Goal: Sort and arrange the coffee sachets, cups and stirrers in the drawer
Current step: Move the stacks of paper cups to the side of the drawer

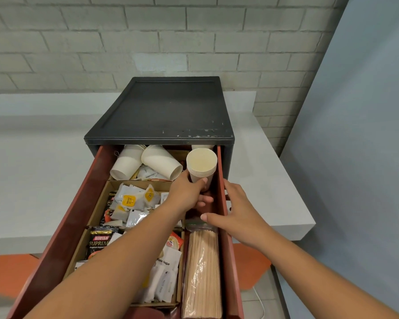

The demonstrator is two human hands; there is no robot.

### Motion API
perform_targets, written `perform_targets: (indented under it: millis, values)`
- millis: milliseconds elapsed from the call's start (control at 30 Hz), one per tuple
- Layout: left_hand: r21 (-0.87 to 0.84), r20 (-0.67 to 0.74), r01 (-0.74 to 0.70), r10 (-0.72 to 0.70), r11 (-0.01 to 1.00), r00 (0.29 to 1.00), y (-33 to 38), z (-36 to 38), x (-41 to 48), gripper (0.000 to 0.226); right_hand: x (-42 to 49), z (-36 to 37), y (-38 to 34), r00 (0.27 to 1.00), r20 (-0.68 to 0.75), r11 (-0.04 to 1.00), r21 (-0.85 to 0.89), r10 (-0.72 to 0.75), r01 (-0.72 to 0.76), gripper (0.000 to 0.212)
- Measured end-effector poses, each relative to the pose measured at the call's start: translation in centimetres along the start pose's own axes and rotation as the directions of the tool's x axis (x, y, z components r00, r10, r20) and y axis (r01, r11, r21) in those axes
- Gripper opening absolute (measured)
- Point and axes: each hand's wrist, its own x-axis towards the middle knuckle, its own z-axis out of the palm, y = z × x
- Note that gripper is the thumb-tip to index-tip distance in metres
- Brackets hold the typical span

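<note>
while the left hand [189, 192] curls its fingers and thumb round the lower part of a stack of nested white paper cups [201, 164], the right hand [238, 211] lies spread and holds nothing. its thumb reaches inward over the right wall of the red drawer [78, 215]; whether the palm rests on that wall i cannot tell.

the stack is upright, its mouth tipped a little toward the camera, at the far end of the narrow right-hand lane. nearer the person in the same lane lies a clear plastic pack of wooden stirrers [202, 272], its long axis running front to back along the lane. bare drawer floor shows between the pack's far end and the stack, partly hidden by the left hand.

the left arm crosses over from the left above the cardboard compartments of mixed sachets [134, 203]. the right hand is the nearer one to the stirrers. two loose white paper cups [148, 162] lie on their sides in the back-left compartment, to the left of the stack. setting the stack down looks like a short straight drop.
</note>
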Motion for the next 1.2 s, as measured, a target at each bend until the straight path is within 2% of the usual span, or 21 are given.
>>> perform_targets:
  millis: [467, 667, 800, 833, 900, 967, 1067, 1133, 1200]
  values:
    - [-0.022, -0.038, 0.016, -0.017, 1.000, 0.999, 0.8, 1.0, 0.6, 0.040, 0.0, 0.2, -0.1, 1.000, -0.005, 1.000, -0.003, 0.003, -0.003, 0.077]
    - [0.041, -0.013, -0.012, 0.013, 0.999, 1.000, 1.1, 0.5, -0.8, 0.036, 0.0, 0.1, 0.1, 1.000, -0.004, 1.000, -0.005, 0.002, -0.002, 0.078]
    - [0.086, -0.012, 0.027, -0.026, 0.996, 1.000, 1.7, -1.7, -2.3, 0.051, 0.2, 0.1, 0.1, 1.000, -0.003, 1.000, 0.012, -0.003, 0.003, 0.078]
    - [0.101, -0.015, 0.029, -0.028, 0.994, 1.000, 1.9, -2.6, -2.7, 0.046, 0.3, 0.1, 0.1, 1.000, -0.006, 1.000, 0.014, 0.000, 0.000, 0.079]
    - [0.176, -0.057, -0.003, 0.013, 0.984, 0.998, 2.3, -4.8, -3.3, 0.026, 0.3, 0.2, 0.1, 1.000, -0.006, 1.000, 0.017, 0.022, -0.022, 0.080]
    - [0.365, -0.152, -0.088, 0.153, 0.927, 0.977, 2.5, -7.5, -3.3, 0.012, 0.3, 0.3, 0.0, 0.999, -0.008, 0.999, 0.023, 0.036, -0.036, 0.080]
    - [0.601, -0.254, -0.144, 0.358, 0.786, 0.898, 2.5, -11.6, -2.3, 0.026, 0.3, 0.4, -0.2, 0.999, -0.021, 0.999, -0.003, 0.049, -0.049, 0.078]
    - [0.686, -0.282, -0.090, 0.379, 0.722, 0.881, 2.4, -13.7, -1.1, 0.042, 0.5, 0.5, -0.3, 0.998, -0.027, 0.999, -0.016, 0.050, -0.050, 0.075]
    - [0.756, -0.248, -0.032, 0.330, 0.654, 0.911, 2.3, -14.9, 0.6, 0.051, 0.5, 0.7, -0.4, 0.997, -0.041, 0.998, -0.002, 0.062, -0.062, 0.072]
